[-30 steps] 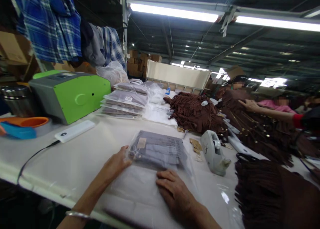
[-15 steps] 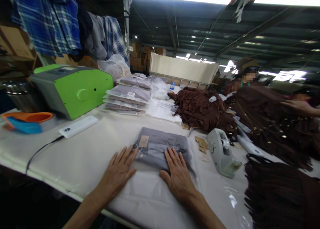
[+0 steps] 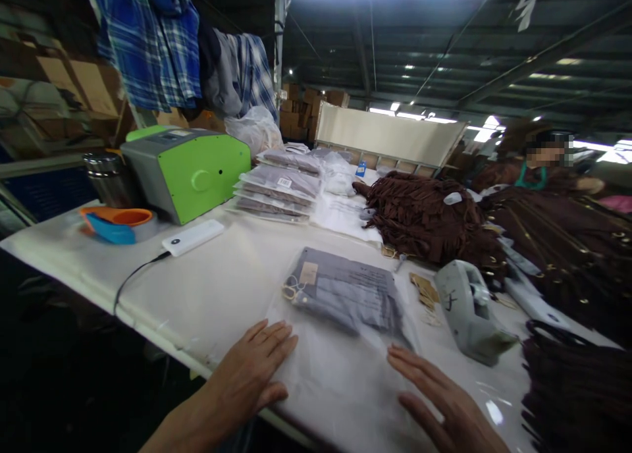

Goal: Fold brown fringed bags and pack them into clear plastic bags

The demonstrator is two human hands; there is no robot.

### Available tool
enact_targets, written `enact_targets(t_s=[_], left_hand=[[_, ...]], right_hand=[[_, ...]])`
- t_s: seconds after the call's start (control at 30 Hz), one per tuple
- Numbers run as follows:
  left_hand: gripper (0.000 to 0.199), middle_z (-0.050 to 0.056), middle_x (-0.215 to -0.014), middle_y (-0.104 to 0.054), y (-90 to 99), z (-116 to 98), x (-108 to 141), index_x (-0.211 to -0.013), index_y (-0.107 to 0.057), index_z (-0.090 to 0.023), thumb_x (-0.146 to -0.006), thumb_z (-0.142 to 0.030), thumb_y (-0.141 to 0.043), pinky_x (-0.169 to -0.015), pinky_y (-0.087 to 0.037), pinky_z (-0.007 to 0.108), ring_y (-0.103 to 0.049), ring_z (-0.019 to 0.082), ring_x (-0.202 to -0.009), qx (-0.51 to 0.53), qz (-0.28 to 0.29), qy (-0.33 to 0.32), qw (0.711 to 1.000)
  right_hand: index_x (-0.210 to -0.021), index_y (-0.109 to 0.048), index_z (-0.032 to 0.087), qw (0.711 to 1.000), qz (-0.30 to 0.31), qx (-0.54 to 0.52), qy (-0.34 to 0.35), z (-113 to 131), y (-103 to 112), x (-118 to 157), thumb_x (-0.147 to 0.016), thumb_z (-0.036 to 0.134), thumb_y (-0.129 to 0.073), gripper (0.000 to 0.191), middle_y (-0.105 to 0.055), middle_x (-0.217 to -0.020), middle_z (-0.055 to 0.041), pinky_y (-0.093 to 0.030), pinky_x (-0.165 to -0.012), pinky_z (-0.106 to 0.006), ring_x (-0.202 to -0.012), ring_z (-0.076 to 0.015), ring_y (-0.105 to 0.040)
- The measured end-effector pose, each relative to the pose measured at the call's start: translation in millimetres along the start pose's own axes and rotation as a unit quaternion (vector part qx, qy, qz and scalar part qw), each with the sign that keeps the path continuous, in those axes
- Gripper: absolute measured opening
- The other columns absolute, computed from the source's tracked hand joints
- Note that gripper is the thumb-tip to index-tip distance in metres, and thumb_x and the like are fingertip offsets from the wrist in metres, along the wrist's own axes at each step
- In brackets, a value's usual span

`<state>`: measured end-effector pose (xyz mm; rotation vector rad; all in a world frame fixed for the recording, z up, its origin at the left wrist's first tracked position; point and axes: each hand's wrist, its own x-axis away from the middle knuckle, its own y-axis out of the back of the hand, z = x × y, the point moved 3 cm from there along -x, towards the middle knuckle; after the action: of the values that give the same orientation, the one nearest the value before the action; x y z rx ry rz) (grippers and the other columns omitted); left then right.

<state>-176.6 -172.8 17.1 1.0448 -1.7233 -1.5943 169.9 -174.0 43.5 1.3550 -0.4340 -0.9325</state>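
Head view, read from left to right. A steel flask (image 3: 111, 180), an orange-and-blue object (image 3: 121, 224) and a green machine (image 3: 207, 176) occupy the far left of the worktop (image 3: 222, 295), probably set aside to leave working room. A white device (image 3: 192, 237) lies before the machine, its cable trailing toward the near edge. The left hand (image 3: 247, 374) is palm down at the near part of a clear bag, fingers close together, thumb apart, gripping nothing. Behind it, flat bagged items form a stack (image 3: 281, 186), a shape that suits piling. At centre, the bagged grey item (image 3: 350, 288) lies flat between and beyond the hands, its tan tag (image 3: 309, 273) uppermost, perhaps for legibility. Brown fringed goods (image 3: 429, 216) are heaped behind. The right hand (image 3: 459, 410), fingers nearly together and thumb apart, holds nothing; contact with the plastic cannot be told. A tape dispenser (image 3: 457, 311) stands just beyond, seemingly within reach.
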Motion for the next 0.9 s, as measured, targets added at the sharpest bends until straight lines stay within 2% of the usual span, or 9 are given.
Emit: enact_targets(t_s=[0.1,0.2,0.3,0.4,0.5,0.63,0.7,0.8,0.9], left_hand=[[0.057,0.008,-0.14,-0.054,11.4,-6,1,-0.134,-0.051,-0.021,-0.08,-0.011,-0.063,-0.107,-0.04,0.04,-0.051,0.025,-0.127,0.003,0.023,0.006,1.0],[0.057,0.008,-0.137,-0.057,14.9,-5,4,-0.132,-0.053,-0.021,-0.079,-0.002,-0.053,-0.108,-0.038,0.04,-0.053,0.023,-0.125,-0.009,0.024,-0.01,1.0],[0.054,0.007,-0.137,-0.057,11.4,3,7,-0.13,-0.056,-0.022,-0.081,0.0,-0.047,-0.111,-0.035,0.043,-0.05,0.023,-0.129,-0.051,0.014,-0.019,0.998],[0.053,0.006,-0.135,-0.059,7.5,11,9,-0.124,-0.06,-0.023,-0.08,0.001,-0.045,-0.11,-0.037,0.043,-0.05,0.024,-0.129,-0.079,-0.005,-0.019,0.997],[0.051,0.006,-0.127,-0.065,5.9,22,10,-0.118,-0.064,-0.022,-0.079,0.002,-0.043,-0.103,-0.044,0.039,-0.057,0.023,-0.12,-0.084,-0.05,-0.015,0.995],[0.027,0.005,-0.111,-0.071,7.3,39,10,-0.104,-0.068,-0.022,-0.093,-0.018,-0.044,-0.092,-0.053,0.034,-0.065,0.021,-0.104,-0.024,-0.156,0.001,0.987],[0.024,0.004,-0.111,-0.071,8.9,46,10,-0.098,-0.068,-0.024,-0.095,-0.033,-0.045,-0.092,-0.053,0.031,-0.065,0.02,-0.104,0.037,-0.202,0.026,0.978],[0.025,0.004,-0.116,-0.069,11.4,51,7,-0.092,-0.067,-0.025,-0.092,-0.044,-0.05,-0.089,-0.054,0.028,-0.065,0.02,-0.104,0.149,-0.231,0.073,0.959],[0.028,0.006,-0.118,-0.069,14.6,51,2,-0.086,-0.067,-0.024,-0.087,-0.048,-0.054,-0.085,-0.056,0.027,-0.066,0.022,-0.105,0.264,-0.226,0.118,0.93]], right_hand=[[-0.132,-0.06,0.031,0.999,0.046,-0.005,-0.021,-14,11,18,-0.091,0.019,-0.052,0.043,-0.062,-0.132,-0.0021,-0.049,-0.1,-0.03,-0.118,-0.0196,-0.06],[-0.137,-0.055,0.03,0.996,0.084,0.008,-0.003,-25,10,37,-0.081,0.006,-0.046,0.061,-0.053,-0.141,-0.0028,-0.047,-0.104,-0.034,-0.126,-0.0213,-0.053],[-0.147,-0.039,0.03,0.996,0.061,0.06,0.01,-33,10,54,-0.075,0.004,-0.047,0.077,-0.04,-0.15,-0.0032,-0.041,-0.109,-0.041,-0.134,-0.0246,-0.044],[-0.148,-0.038,0.029,0.997,0.017,0.08,-0.011,-37,10,65,-0.078,0.008,-0.052,0.075,-0.042,-0.15,-0.0037,-0.043,-0.108,-0.037,-0.133,-0.0243,-0.046],[-0.148,-0.038,0.025,0.996,-0.018,0.061,-0.057,-39,6,70,-0.078,0.016,-0.061,0.074,-0.045,-0.148,-0.0072,-0.046,-0.106,-0.035,-0.131,-0.0245,-0.049],[-0.143,-0.046,0.024,0.996,-0.053,0.025,-0.061,-38,-1,74,-0.081,0.022,-0.066,0.066,-0.053,-0.142,-0.0093,-0.048,-0.104,-0.032,-0.127,-0.0231,-0.054],[-0.14,-0.049,0.024,0.995,-0.073,0.016,-0.06,-38,-2,74,-0.083,0.023,-0.065,0.06,-0.054,-0.141,-0.0099,-0.049,-0.103,-0.032,-0.126,-0.0235,-0.055],[-0.135,-0.054,0.024,0.994,-0.099,0.013,-0.049,-38,-1,69,-0.084,0.018,-0.061,0.052,-0.057,-0.138,-0.0099,-0.05,-0.102,-0.033,-0.124,-0.024,-0.056],[-0.132,-0.057,0.025,0.993,-0.117,0.022,-0.022,-38,0,61,-0.086,0.016,-0.056,0.047,-0.061,-0.131,-0.0089,-0.051,-0.1,-0.032,-0.12,-0.0223,-0.059]])
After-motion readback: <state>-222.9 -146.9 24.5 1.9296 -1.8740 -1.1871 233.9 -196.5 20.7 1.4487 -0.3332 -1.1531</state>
